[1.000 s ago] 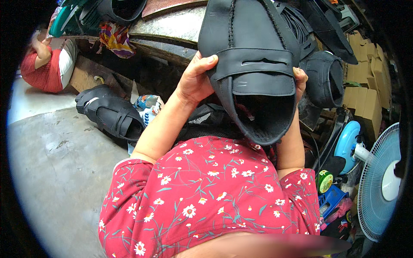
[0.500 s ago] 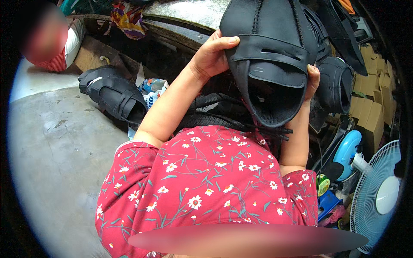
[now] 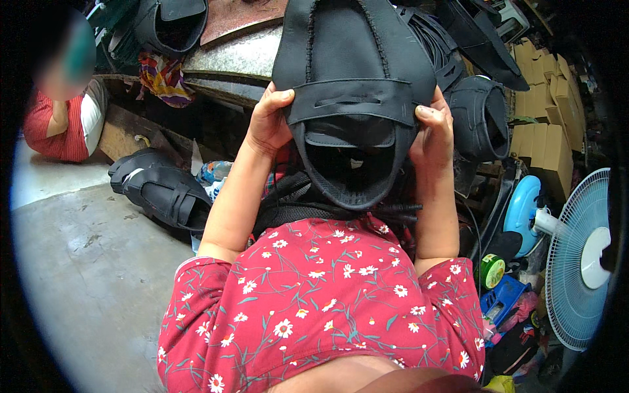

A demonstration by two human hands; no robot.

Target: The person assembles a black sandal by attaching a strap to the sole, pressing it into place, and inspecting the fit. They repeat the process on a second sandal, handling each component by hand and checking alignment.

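Both hands hold up a black leather shoe upper (image 3: 357,56) in front of my chest. It has two stitched seams, a slotted strap across the instep, and an open collar toward me. My left hand (image 3: 270,119) grips its left edge beside the strap, thumb on top. My right hand (image 3: 434,128) pinches the opposite edge, thumb in front and fingers partly hidden behind. Just right of it is another black shoe upper (image 3: 480,118). A worktable (image 3: 229,60) lies beyond my left hand, with a further black upper (image 3: 171,29) near its far left.
Stacked black uppers (image 3: 167,193) rest low at the left, beside the grey floor (image 3: 85,262). A person in a red striped shirt (image 3: 72,134) sits at far left. At right stand cardboard boxes (image 3: 544,147), a white fan (image 3: 580,262) and a blue basket (image 3: 503,298).
The held upper has moved left in the picture and now faces me more squarely. More of my right hand shows at its edge. The surroundings have also shifted slightly as the view turned.
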